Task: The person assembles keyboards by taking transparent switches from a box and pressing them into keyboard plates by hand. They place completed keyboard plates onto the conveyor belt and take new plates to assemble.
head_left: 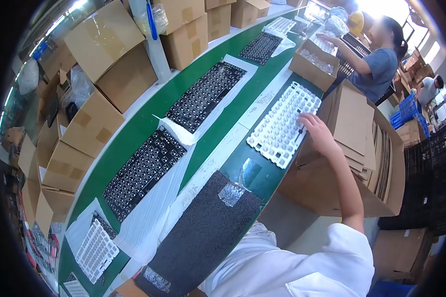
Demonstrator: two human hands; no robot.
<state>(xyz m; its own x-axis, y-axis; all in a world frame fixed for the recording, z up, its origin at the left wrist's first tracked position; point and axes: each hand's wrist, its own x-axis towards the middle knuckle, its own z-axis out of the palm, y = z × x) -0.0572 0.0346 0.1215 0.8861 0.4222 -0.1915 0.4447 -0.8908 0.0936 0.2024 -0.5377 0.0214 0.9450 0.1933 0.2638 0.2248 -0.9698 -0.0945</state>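
A white keyboard plate [278, 129] with rows of square openings lies on the green bench in front of me, small whitish pieces sitting across it. My right hand [318, 132] is over its right edge, with bent fingers close together and the tips touching the plate. Anything small between those fingertips is hidden. Of my left arm only a bit of skin shows at the bottom edge, beside the dark foam mat [203, 222]; the fingers there cannot be made out.
Black keyboard circuit boards [205, 96] lie on white foam sheets along the green conveyor [134, 143]. Another white plate [96, 252] is at lower left. A small carton [314, 64] holds clear pieces. Flattened cardboard fills a large box [396, 168] at right. A co-worker [376, 64] works further up.
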